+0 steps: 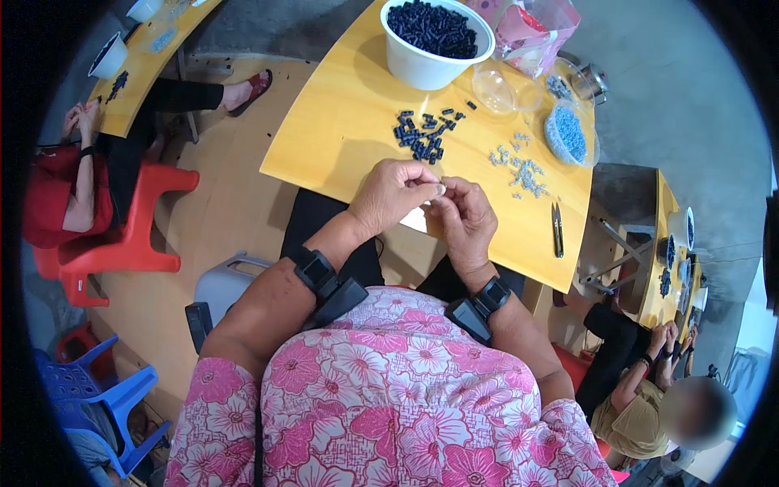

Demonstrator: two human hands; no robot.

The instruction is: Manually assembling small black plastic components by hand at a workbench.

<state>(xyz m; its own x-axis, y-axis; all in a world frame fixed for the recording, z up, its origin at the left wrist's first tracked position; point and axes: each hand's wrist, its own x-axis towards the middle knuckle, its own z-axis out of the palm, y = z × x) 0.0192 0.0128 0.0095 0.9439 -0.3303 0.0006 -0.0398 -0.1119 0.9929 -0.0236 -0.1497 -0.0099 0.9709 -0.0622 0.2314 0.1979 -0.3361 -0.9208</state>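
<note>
My left hand (391,197) and my right hand (467,221) meet at the near edge of the yellow table (324,134). Both are closed in a pinch, fingertips together; whatever lies between them is too small and covered to make out. Just beyond my fingers is a loose pile of small black plastic parts (423,138). Small pale, clear-looking pieces (527,174) lie scattered to the right of it. Nearer the right edge rests a pair of black thread snips (557,230), its points facing away from me.
A white tub (426,75) full of black parts stands at the far side. Beside it are a clear plastic container (495,89), a pink bag (531,36), a bowl of blue pieces (566,134) and a metal cup (592,81). Other people sit at tables left and right.
</note>
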